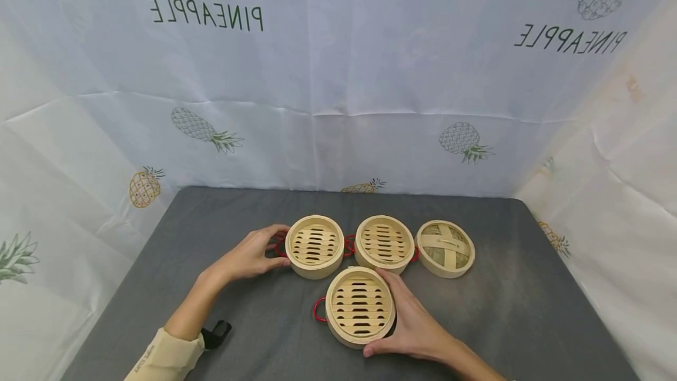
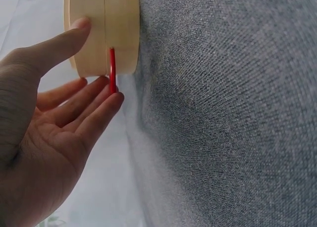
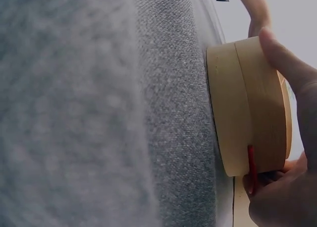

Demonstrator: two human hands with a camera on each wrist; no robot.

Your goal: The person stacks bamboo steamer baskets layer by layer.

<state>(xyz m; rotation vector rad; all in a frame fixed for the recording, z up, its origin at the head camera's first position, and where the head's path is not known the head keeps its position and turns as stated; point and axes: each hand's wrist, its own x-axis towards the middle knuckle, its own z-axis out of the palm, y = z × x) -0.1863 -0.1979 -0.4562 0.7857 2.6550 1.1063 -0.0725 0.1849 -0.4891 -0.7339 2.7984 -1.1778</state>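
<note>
Two round bamboo steamer baskets with slatted bases and red side handles stand at the back: a left one (image 1: 314,246) and a middle one (image 1: 384,243). In front of them is another steamer basket (image 1: 359,307), also slatted, with a red handle (image 1: 319,309) on its left. My right hand (image 1: 409,325) grips this front basket from the right, thumb at the near side and fingers at the far side. My left hand (image 1: 256,254) holds the left basket at its left side. In the left wrist view, its thumb rests on the wall and its fingers lie around the red handle (image 2: 113,71).
A woven bamboo lid (image 1: 446,249) lies to the right of the middle basket. Everything stands on a dark grey cloth-covered table (image 1: 508,310). Behind it hangs a white curtain (image 1: 338,75) printed with pineapples. A black strap (image 1: 215,334) shows beside the left sleeve.
</note>
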